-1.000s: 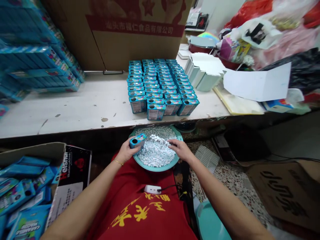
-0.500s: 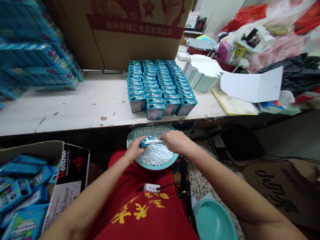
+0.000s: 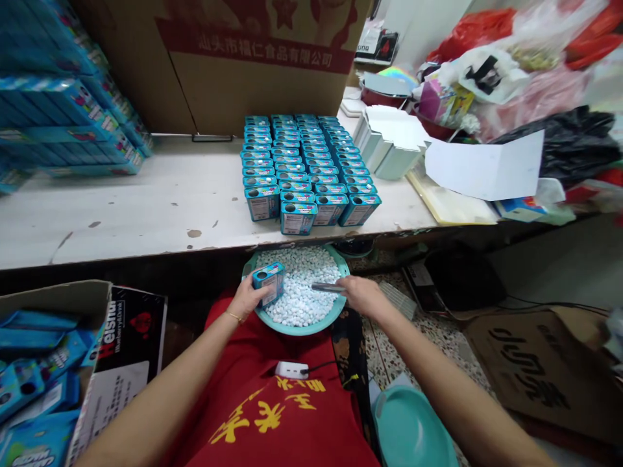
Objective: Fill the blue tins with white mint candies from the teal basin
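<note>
My left hand (image 3: 247,298) is closed around a small blue candy box (image 3: 271,285), held over the left side of a turquoise bowl (image 3: 298,330). The box stands nearly upright, with a dark round opening in its top. Small white and pale-blue candies (image 3: 302,305) fill much of the bowl. In my right hand (image 3: 363,296), at the bowl's right rim, is a slim metal scoop (image 3: 328,287) that points left above the candies. Behind the bowl, rows of similar blue boxes (image 3: 298,217) stand on the white table (image 3: 160,194).
An open carton (image 3: 92,363) of blue boxes is at lower left. Stacked blue packs (image 3: 58,104) stand on the table's left. A large cardboard box (image 3: 263,84) rises behind. White card pieces (image 3: 389,139) and plastic bags (image 3: 540,97) lie right. Another turquoise basin (image 3: 413,428) sits low.
The box in my left hand has turned from tilted, with candies at its top, to nearly upright. My right hand has drawn away to the right, and the scoop now shows.
</note>
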A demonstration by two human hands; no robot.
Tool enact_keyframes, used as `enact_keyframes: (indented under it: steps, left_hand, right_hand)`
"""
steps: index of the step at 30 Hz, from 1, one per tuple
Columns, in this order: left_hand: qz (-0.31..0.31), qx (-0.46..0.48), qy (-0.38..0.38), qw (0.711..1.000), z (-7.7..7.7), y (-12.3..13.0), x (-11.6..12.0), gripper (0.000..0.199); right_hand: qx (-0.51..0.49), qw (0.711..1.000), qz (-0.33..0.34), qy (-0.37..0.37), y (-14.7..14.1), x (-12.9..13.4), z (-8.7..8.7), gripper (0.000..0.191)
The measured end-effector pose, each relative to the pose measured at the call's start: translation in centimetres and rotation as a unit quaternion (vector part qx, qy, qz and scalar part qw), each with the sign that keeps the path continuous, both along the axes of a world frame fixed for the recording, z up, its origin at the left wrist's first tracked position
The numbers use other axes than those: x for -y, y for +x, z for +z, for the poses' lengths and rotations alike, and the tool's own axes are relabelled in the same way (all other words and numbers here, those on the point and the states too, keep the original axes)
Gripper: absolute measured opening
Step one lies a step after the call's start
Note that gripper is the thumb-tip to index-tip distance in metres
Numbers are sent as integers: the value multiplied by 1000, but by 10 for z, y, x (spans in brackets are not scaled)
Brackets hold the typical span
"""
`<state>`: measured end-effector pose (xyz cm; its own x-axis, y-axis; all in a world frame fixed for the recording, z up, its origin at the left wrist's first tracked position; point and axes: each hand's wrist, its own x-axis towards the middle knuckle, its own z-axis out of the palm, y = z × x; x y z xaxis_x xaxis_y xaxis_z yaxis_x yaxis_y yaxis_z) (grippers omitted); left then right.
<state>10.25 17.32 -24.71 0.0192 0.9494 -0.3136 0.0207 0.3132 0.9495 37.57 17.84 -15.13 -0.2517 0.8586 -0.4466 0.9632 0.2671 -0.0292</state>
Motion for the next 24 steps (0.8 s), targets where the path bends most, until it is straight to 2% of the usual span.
enact_keyframes:
  steps: [3, 5, 7, 10, 12, 14, 18, 21, 24]
  left_hand:
    - [27, 103, -72, 992, -13, 10, -1, 44]
    - [20, 168, -96, 981, -16, 19, -1, 44]
    - [9, 204, -105, 973, -14, 23, 0, 45]
    - [10, 214, -92, 972, -3, 15, 3, 47]
    - [23, 190, -58, 980, 5, 2, 5, 50]
    - [33, 138, -13, 990, 9, -11, 6, 56]
    - [5, 5, 60, 998, 11, -20, 4, 61]
    - [-37, -79, 108, 990, 11, -10, 1, 53]
    - [-78, -145, 144, 976, 13, 2, -1, 47]
  right_hand:
    - [-83, 995, -53, 4, -11, 9, -61, 27]
    - [-134, 988, -74, 13, -31, 9, -89, 32]
    - [-158, 984, -86, 16, -47, 7, -106, 35]
    - [-188, 976, -104, 14, -50, 3, -111, 35]
    - [-229, 966, -115, 9, -40, 1, -105, 34]
    - [-288, 950, -124, 7, -28, 0, -91, 33]
    - [-365, 926, -98, 18, -16, -5, -45, 29]
    - [-362, 930, -54, 15, -22, -10, -5, 29]
    - [-291, 957, 2, 14, -37, -15, 30, 30]
